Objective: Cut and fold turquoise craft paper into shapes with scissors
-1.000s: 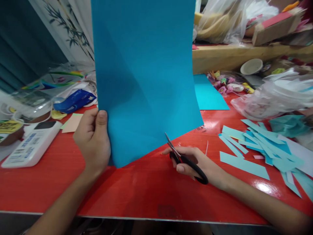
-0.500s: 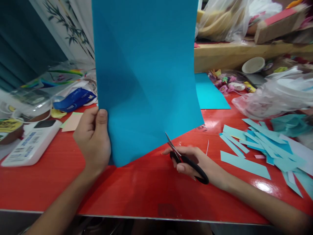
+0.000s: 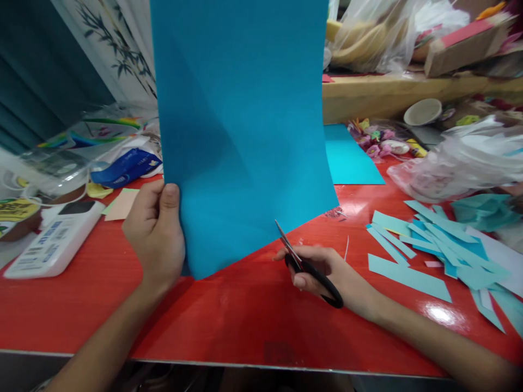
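blue paper (image 3: 245,125) upright, scissors (image 3: 304,264) at edge

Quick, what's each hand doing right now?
Left hand: closed, holding the blue paper sheet upright.
Right hand: closed, holding the black scissors.

The left hand (image 3: 155,239) and right hand (image 3: 327,269) are bare, with short plain nails. Both arms are bare too. A pale bit (image 3: 41,385) low by the left arm may be a sleeve.
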The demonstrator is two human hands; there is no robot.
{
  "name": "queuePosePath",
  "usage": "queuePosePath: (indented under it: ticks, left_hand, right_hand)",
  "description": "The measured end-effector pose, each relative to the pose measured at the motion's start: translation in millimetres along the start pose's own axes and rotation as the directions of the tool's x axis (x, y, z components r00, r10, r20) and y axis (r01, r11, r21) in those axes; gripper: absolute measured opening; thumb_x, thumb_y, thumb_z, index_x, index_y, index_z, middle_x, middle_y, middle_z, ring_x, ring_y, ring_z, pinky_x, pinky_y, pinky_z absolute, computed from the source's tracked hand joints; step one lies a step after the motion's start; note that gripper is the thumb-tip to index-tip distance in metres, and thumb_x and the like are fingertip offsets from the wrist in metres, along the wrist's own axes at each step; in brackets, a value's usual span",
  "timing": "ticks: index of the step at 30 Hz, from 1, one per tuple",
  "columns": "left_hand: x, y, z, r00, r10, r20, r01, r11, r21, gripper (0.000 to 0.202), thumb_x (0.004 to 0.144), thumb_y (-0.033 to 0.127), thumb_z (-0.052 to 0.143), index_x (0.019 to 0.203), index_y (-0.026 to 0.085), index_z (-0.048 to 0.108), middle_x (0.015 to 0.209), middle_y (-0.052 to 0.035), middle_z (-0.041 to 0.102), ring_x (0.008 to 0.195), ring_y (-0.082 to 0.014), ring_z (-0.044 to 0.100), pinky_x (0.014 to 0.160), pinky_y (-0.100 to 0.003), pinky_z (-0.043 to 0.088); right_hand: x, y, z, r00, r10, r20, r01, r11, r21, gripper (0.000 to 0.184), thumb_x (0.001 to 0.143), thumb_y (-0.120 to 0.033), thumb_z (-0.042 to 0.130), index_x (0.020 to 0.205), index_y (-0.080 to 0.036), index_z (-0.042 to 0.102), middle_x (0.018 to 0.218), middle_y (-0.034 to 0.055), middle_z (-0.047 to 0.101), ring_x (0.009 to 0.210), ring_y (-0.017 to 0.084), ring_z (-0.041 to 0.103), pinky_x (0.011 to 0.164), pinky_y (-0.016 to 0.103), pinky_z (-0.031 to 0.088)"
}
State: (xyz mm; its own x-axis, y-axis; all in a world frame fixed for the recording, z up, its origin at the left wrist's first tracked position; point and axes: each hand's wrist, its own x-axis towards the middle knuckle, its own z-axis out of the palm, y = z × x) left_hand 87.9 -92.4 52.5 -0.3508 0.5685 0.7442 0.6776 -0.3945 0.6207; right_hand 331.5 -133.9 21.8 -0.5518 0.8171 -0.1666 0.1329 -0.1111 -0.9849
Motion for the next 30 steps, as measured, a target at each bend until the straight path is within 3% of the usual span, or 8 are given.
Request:
queuePosePath:
  ticks: [16, 30]
  left_hand:
    - [1.4, 1.6, -2.0, 1.0, -0.013, -0.008, 0.013, 1.0, 0.017, 0.02, 0.085, 0.031, 0.05, 0.074, 0.017, 0.059, 0.058, 0.0058, 0.045, 0.057, -0.0057, 0.04, 0.056, -0.02, 0.029]
    - [1.6, 3.6, -2.1, 1.0, -0.026, 0.002, 0.026, 1.0, -0.006, 0.017, 0.085, 0.029, 0.05, 0.075, 0.018, 0.059, 0.06, 0.0049, 0.046, 0.058, -0.0074, 0.04, 0.055, -0.022, 0.029]
  right_hand:
    - [2.0, 4.9, 3.0, 0.999, -0.036, -0.033, 0.034, 0.997, -0.076, 0.03, 0.074, -0.042, 0.064, 0.089, -0.016, 0.058, 0.062, -0.0027, 0.049, 0.054, 0.008, 0.043, 0.052, 0.023, 0.033]
    - [0.8, 1.1, 5.4, 0.998, 0.025, -0.054, -0.026, 0.999, -0.018, 0.03, 0.069, -0.04, 0.069, 0.083, -0.017, 0.056, 0.057, -0.004, 0.05, 0.052, 0.008, 0.045, 0.051, 0.024, 0.034]
